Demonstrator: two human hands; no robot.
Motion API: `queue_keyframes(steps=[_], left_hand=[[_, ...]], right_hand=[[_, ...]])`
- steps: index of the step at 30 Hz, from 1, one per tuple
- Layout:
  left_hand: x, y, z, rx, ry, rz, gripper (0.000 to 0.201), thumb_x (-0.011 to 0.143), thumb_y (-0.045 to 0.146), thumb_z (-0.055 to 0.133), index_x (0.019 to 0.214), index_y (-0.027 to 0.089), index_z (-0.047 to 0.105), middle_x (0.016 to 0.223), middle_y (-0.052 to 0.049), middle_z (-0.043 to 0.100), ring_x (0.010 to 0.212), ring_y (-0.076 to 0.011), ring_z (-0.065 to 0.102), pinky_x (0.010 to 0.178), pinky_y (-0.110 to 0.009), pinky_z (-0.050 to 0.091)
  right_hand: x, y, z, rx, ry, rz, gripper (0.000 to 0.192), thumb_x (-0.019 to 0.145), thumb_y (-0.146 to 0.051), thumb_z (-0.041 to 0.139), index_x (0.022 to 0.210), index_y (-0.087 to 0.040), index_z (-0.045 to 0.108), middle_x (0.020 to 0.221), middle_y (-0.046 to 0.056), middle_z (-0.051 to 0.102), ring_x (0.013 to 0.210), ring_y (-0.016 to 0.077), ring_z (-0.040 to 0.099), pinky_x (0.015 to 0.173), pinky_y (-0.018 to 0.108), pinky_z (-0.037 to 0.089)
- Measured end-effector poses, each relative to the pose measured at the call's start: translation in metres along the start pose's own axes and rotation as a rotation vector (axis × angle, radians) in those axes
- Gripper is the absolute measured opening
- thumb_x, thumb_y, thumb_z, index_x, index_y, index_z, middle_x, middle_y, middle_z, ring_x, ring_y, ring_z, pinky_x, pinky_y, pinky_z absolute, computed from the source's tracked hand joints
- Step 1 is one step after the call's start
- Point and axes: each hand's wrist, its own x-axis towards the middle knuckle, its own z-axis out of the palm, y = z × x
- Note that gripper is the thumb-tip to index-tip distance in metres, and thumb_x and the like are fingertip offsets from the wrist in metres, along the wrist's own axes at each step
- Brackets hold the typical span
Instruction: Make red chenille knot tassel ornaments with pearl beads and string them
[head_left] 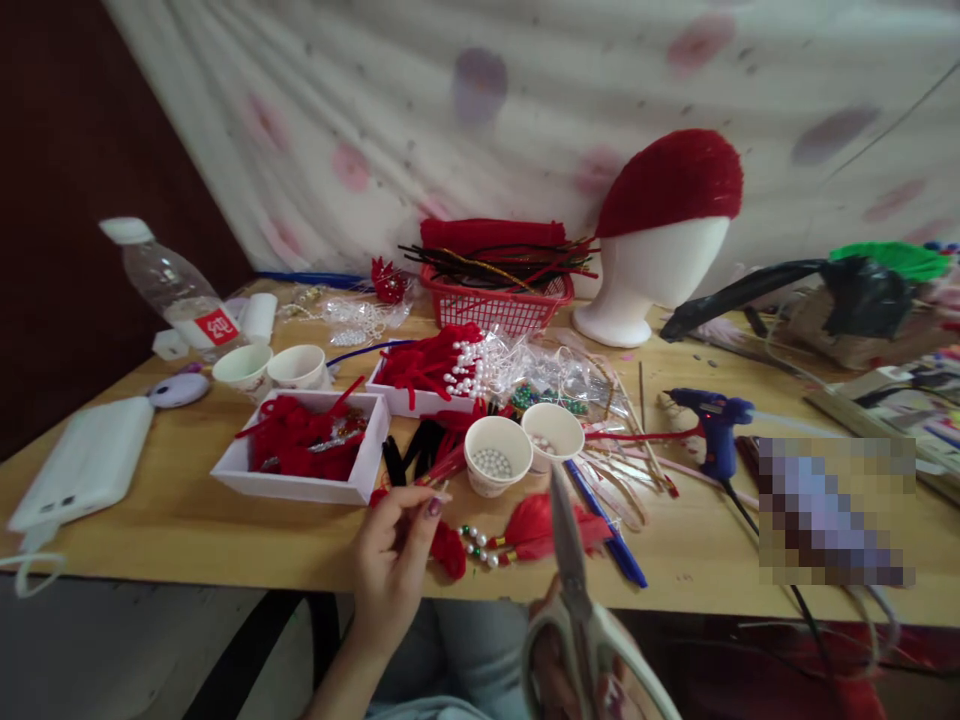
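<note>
My left hand (390, 560) is raised over the table's front edge. Its thumb and forefinger pinch something small and pale that I cannot make out. Red fuzzy craft pieces (448, 552) show beside and behind those fingers. Strung white and green beads (478, 543) lie to their right, with red feather tassels (529, 530) at their ends. My right hand (553, 672) is wrapped through the handles of white-handled scissors (570, 560). The blades point up and away from me and look closed. Just beyond are two paper cups (491, 485) holding pearl beads.
White boxes (300, 487) of red chenille pieces stand left of centre. A blue glue gun (716, 425) stands right, its cord crossing the table edge. Farther back are a red basket (495, 308) and a foam head (660, 260). A water bottle (176, 290) and power bank (86, 460) are left.
</note>
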Motion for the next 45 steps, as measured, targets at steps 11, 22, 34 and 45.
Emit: queue_keyframes(steps=[11, 22, 34, 45], left_hand=[[-0.003, 0.005, 0.004, -0.087, 0.085, -0.293, 0.025, 0.083, 0.046, 0.071, 0.084, 0.020, 0.071, 0.073, 0.000, 0.070, 0.074, -0.0175, 0.069, 0.069, -0.023, 0.055], [0.000, 0.001, 0.000, -0.085, 0.010, -0.247, 0.027, 0.087, 0.046, 0.070, 0.088, 0.020, 0.072, 0.075, -0.002, 0.074, 0.068, -0.0161, 0.069, 0.050, -0.018, 0.050], [-0.010, 0.038, 0.011, 0.178, -0.586, 0.386, 0.029, 0.101, 0.034, 0.050, 0.079, 0.026, 0.068, 0.065, 0.002, 0.070, 0.055, -0.0151, 0.064, 0.055, -0.025, 0.046], [-0.019, 0.037, 0.022, 0.270, -0.609, 0.466, 0.032, 0.101, 0.029, 0.041, 0.074, 0.025, 0.058, 0.050, 0.006, 0.045, 0.041, -0.0123, 0.044, 0.048, -0.026, 0.036]], right_hand=[[0.022, -0.085, -0.101, -1.229, 0.950, -0.138, 0.051, 0.073, -0.061, 0.056, 0.096, -0.019, 0.075, 0.088, 0.016, 0.078, 0.077, 0.0348, 0.071, 0.066, 0.041, 0.052], [0.044, -0.075, -0.124, -1.336, 0.873, -0.264, 0.036, 0.083, -0.049, 0.050, 0.091, -0.019, 0.070, 0.097, 0.018, 0.077, 0.090, 0.0356, 0.072, 0.076, 0.043, 0.051], [0.012, -0.059, 0.012, -0.902, 0.005, -0.427, 0.035, 0.101, -0.051, 0.043, 0.085, -0.021, 0.053, 0.072, 0.002, 0.064, 0.062, 0.0150, 0.055, 0.057, 0.025, 0.039], [0.011, -0.057, 0.003, -0.924, 0.061, -0.500, 0.025, 0.102, -0.034, 0.043, 0.082, -0.021, 0.050, 0.074, 0.002, 0.062, 0.065, 0.0149, 0.055, 0.061, 0.026, 0.041]])
